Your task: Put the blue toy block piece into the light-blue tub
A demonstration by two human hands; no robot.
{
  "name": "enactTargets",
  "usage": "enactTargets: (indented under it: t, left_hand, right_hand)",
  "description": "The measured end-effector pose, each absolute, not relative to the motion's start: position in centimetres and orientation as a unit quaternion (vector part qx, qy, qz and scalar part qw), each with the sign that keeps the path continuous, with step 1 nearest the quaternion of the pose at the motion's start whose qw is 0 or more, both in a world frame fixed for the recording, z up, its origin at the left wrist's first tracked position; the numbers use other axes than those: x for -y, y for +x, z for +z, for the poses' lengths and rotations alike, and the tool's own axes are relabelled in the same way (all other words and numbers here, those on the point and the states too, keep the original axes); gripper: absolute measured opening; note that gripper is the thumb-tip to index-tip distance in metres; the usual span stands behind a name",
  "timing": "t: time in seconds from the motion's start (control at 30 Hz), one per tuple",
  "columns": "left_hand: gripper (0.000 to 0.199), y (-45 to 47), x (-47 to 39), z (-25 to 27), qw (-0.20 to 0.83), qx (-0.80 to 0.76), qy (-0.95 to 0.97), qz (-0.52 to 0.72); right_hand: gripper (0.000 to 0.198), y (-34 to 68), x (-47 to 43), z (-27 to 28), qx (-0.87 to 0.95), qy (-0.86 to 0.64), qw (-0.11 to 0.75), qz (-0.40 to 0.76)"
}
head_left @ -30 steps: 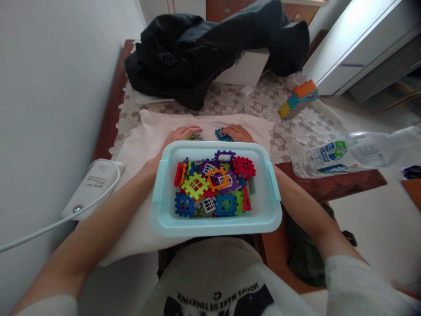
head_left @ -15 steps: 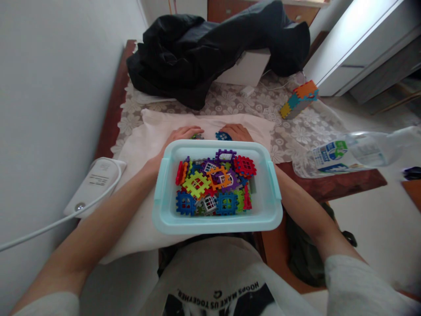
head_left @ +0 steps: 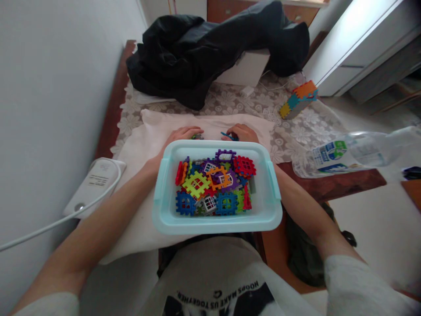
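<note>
A pale blue plastic bin sits in front of me, holding several colourful interlocking square tiles. Just beyond its far rim, my left hand rests on the white cloth with a small green and grey tile at its fingertips. My right hand is curled over a blue tile, pinching its edge. Both tiles are mostly hidden behind the bin rim and fingers.
A black jacket covers a white box at the back. A built multicolour tile block lies on the lace tablecloth at right. A plastic water bottle lies at the right edge. A white device with a cable sits left.
My right hand has curled up and tilted the blue tile onto its edge, so less of it shows. My left hand has barely moved.
</note>
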State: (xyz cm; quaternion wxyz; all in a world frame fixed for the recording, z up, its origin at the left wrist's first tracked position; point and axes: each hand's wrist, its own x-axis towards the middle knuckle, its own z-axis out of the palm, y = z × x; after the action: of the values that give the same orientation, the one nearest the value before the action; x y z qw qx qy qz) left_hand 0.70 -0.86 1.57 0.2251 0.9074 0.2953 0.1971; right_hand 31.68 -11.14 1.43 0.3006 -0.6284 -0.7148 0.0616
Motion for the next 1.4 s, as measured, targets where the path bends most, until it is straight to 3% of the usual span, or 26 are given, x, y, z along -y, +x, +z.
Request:
enactTargets:
  t: [0.3,0.5,0.73,1.07,1.27,1.33,1.4]
  left_hand:
    - [0.055,0.5,0.6,1.3,0.231,-0.282,0.909,0.204]
    - [0.056,0.4,0.7,1.3,0.23,-0.283,0.909,0.203]
    - [0.056,0.3,0.5,1.3,0.228,-0.277,0.911,0.204]
    - [0.056,0.5,0.5,1.2,0.225,-0.284,0.911,0.197]
    - [0.053,0.6,0.5,1.3,0.224,-0.289,0.91,0.194]
    - [0.051,0.6,0.6,1.4,0.219,-0.291,0.911,0.191]
    - [0.05,0.6,0.7,1.5,0.215,-0.293,0.912,0.19]
  right_hand:
    - [0.035,34.7,11.0,2.6,0.658,-0.678,0.328,-0.005]
    - [0.019,35.1,10.6,2.3,0.645,-0.683,0.336,0.065]
    - [0.015,34.9,10.3,2.2,0.546,-0.641,0.509,0.178]
    - [0.036,36.0,9.6,3.5,0.453,-0.417,0.742,0.268]
    - [0.04,34.0,12.3,6.7,0.485,-0.381,0.721,0.314]
    - [0.043,33.6,13.5,8.1,0.545,-0.365,0.67,0.347]
    - [0.045,33.6,14.5,9.6,0.631,-0.349,0.561,0.406]
